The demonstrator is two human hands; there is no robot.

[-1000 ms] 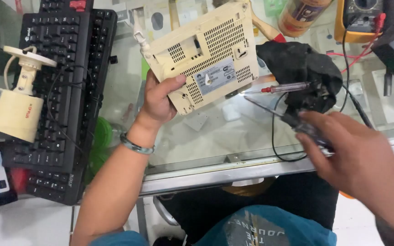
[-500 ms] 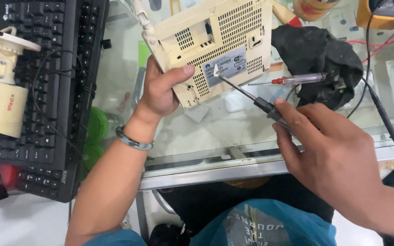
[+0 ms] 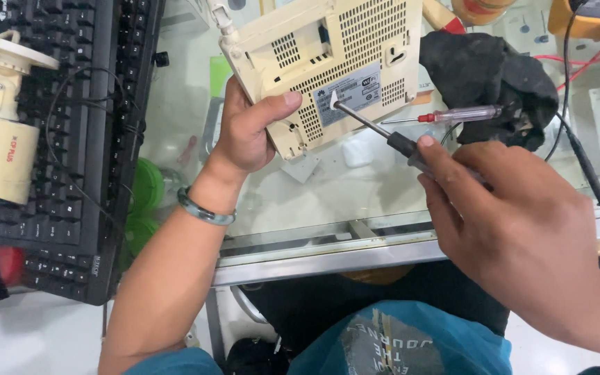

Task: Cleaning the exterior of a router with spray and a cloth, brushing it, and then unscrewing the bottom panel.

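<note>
1. Since a moment ago, our right hand (image 3: 522,236) has brought the screwdriver (image 3: 376,130) tip onto the router's (image 3: 328,62) label.
2. Our left hand (image 3: 248,128) grips the router's lower edge, above the glass table (image 3: 314,201).
3. Right fingers clamp the screwdriver handle.

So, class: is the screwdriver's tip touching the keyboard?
No, the screwdriver in the right hand has its tip on the router's label.

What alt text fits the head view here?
A left hand holds a cream router underside-up over a glass desk while the right hand presses a screwdriver tip to its label. A black keyboard lies to the left.
</note>
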